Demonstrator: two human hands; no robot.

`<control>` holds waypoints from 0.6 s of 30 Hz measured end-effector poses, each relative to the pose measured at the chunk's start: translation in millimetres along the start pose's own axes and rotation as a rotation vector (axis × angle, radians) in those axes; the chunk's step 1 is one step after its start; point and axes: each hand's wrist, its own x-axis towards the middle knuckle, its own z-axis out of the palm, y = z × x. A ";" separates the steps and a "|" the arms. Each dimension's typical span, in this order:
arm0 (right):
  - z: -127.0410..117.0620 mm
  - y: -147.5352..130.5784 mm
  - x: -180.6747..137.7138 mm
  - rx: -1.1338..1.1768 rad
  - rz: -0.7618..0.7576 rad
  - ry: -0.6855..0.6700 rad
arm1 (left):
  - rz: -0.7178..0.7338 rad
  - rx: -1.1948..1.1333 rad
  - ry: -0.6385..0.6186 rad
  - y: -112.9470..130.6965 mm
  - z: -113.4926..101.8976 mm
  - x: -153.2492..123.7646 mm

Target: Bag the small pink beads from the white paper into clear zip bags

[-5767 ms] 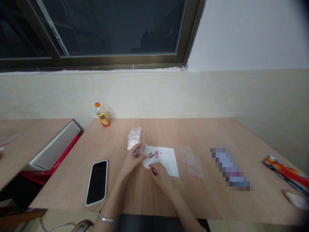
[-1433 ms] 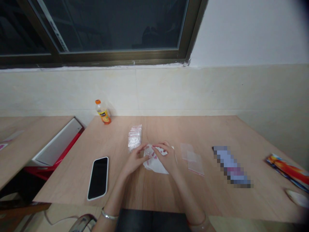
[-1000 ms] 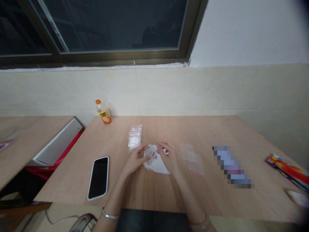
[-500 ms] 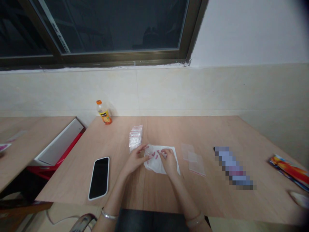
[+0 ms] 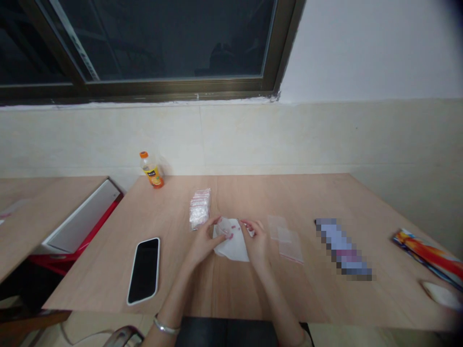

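Observation:
A white sheet of paper (image 5: 235, 250) lies on the table between my hands, with several small pinkish-red pieces (image 5: 233, 227) on it. My left hand (image 5: 205, 241) is closed, thumb and fingers around a small clear plastic bag (image 5: 222, 227) over the paper's left part. My right hand (image 5: 256, 241) has its thumb and fingers bent together at the right side of the sheet, gripping that edge, which looks raised. What lies under its fingers is partly hidden.
Fanned clear zip bags (image 5: 199, 208) lie behind my left hand, and two flat ones (image 5: 286, 238) lie to the right. Around them are a white-edged phone (image 5: 143, 271), an orange drink bottle (image 5: 152, 171), a blurred-out flat object (image 5: 342, 248) and a colourful packet (image 5: 430, 253).
My right hand has gone from over the pieces to the paper's right edge, and that side is now lifted inward. The left hand stays on the bag. The view has shifted slightly.

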 end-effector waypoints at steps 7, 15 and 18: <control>-15.0 -44.5 -3.9 -0.031 -0.056 -0.178 | 0.102 0.027 0.005 -3.8 14.9 2.5; -28.7 -50.0 -3.9 0.059 -0.065 -0.435 | 0.131 -0.089 0.009 0.3 16.8 -3.4; -29.9 -46.6 -1.7 0.105 -0.029 -0.401 | 0.050 -0.220 -0.051 9.7 12.0 -7.4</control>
